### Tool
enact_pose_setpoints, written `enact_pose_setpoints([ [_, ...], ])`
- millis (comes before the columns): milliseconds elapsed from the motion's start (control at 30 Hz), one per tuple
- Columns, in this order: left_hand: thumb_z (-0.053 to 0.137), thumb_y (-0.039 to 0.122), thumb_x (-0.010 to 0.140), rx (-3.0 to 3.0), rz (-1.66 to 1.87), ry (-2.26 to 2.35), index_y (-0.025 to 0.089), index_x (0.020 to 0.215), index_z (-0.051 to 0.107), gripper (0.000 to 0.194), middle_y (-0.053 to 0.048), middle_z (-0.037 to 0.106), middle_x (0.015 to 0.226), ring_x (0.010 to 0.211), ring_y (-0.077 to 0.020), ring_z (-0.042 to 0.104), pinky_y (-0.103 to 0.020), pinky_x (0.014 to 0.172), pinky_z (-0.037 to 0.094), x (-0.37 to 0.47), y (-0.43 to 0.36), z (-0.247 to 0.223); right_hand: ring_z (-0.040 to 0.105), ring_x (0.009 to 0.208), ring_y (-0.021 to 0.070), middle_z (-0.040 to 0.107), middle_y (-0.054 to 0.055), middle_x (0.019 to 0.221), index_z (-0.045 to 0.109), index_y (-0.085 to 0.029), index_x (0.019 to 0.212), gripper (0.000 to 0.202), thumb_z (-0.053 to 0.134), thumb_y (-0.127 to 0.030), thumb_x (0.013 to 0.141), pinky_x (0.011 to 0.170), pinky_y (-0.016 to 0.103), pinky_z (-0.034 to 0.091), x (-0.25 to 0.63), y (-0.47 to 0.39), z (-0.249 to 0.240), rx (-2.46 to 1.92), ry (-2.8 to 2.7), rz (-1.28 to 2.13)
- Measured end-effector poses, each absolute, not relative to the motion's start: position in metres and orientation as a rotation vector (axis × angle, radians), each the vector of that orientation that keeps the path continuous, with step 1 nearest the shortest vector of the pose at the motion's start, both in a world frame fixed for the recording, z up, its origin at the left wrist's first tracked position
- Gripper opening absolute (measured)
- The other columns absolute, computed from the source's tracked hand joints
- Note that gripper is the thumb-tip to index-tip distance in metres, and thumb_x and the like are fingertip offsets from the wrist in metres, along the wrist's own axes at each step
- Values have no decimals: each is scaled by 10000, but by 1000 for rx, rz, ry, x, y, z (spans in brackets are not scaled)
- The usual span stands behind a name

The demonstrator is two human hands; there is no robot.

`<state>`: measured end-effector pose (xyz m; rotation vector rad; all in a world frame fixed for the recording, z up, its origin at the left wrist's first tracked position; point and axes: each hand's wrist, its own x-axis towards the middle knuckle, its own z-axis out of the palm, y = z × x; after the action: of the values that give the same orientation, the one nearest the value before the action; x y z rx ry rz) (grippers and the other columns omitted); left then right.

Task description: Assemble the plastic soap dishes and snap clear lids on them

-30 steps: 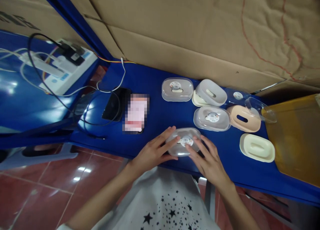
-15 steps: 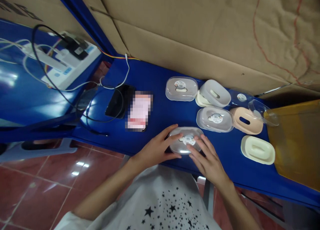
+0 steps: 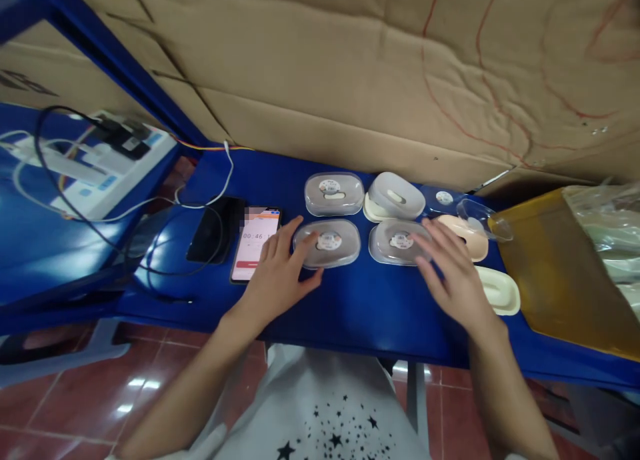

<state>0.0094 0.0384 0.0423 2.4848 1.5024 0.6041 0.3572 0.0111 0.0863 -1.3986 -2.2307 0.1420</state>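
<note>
Over the left side of a clear-lidded oval box point(image 3: 340, 245) with a round label, my left hand point(image 3: 277, 270) rests with its fingers spread. My right hand point(image 3: 455, 277), fingers apart, reaches over the right end of a second lidded box point(image 3: 389, 243). Behind the first box sits another lidded box point(image 3: 345, 203). A grey oval dish point(image 3: 395, 192) leans on a cream one point(image 3: 375, 212). A peach dish point(image 3: 475, 241) and a cream dish point(image 3: 503, 292) are partly behind my right hand. Neither hand grips anything.
A lit phone point(image 3: 247, 240) and a black phone point(image 3: 213, 233) are at the left. Cables run to a power strip point(image 3: 105, 187). Clear lids point(image 3: 490, 223) lie near a yellow bin point(image 3: 555, 267) at the right. Brown cardboard point(image 3: 310, 80) stands behind.
The box that was between both hands now sits farther back, beside the second lidded box. My hands have moved apart, the right one over to the second box. The camera view has shifted.
</note>
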Motion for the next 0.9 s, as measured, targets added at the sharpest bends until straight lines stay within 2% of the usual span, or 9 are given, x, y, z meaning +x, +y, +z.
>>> enact_pose_setpoints([
  [67,715,264,982,2493,629,1595,200,1566,471,636,-280,385,1674,1511,-530,464,-743,1140,473,16,43,44,604,1460,301,676,81,1531,652,-273,1495,391,572,-297,1114,1231,570,480,365,46,90,-1420,-2248,86],
  [133,691,245,1003,2495,687,1646,201,1618,420,674,-291,368,1682,1519,-531,450,-746,1141,462,25,41,45,687,1340,303,750,83,1415,716,-248,1402,335,575,-353,1117,1161,545,525,365,78,87,-1491,-2297,48],
  [300,698,217,1007,2499,813,1550,277,1635,379,707,-236,399,1660,1505,-459,479,-674,1147,487,43,16,43,755,1167,304,804,137,1280,756,-167,1319,347,651,-405,1088,1038,481,567,343,133,67,-1689,-2386,1],
  [433,673,193,1020,2490,810,1443,279,1553,466,578,-211,449,1620,1458,-410,527,-626,1125,506,45,2,43,763,1110,268,822,149,1163,784,-120,1229,435,492,-433,1153,1030,449,546,334,143,72,-1710,-2365,-38],
  [533,655,159,1021,2494,832,1361,249,1499,522,504,-200,521,1557,1401,-384,577,-586,1100,524,41,0,46,738,1191,275,800,132,1275,762,-150,1307,454,428,-426,1171,1049,440,544,341,116,90,-1660,-2311,-84],
  [633,654,129,1014,2494,879,1237,217,1484,542,491,-179,606,1482,1330,-332,632,-510,1086,543,38,1,51,728,1228,274,795,63,1321,726,-254,1394,330,560,-358,1129,1064,449,549,346,51,101,-1538,-2288,-107],
  [733,641,110,1010,2522,909,1157,220,1458,566,468,-148,675,1412,1264,-296,671,-463,1062,553,38,7,59,735,1215,238,780,-2,1371,543,-336,1595,553,640,-176,1075,1069,457,527,340,-29,94,-1283,-2365,-36],
  [800,629,111,1014,2615,889,1119,230,1442,580,447,-132,705,1380,1243,-296,682,-479,1072,538,41,21,67,734,1200,207,785,-21,1361,479,-323,1642,606,606,-129,1083,1065,425,509,331,-73,82,-1294,-2425,30],
  [900,591,148,1041,2815,744,1026,220,1411,619,378,-131,705,1407,1292,-317,666,-528,1153,472,59,63,80,734,1170,194,799,-6,1328,521,-268,1619,563,544,-82,1088,1051,413,492,322,-109,60,-1363,-2383,76],
])
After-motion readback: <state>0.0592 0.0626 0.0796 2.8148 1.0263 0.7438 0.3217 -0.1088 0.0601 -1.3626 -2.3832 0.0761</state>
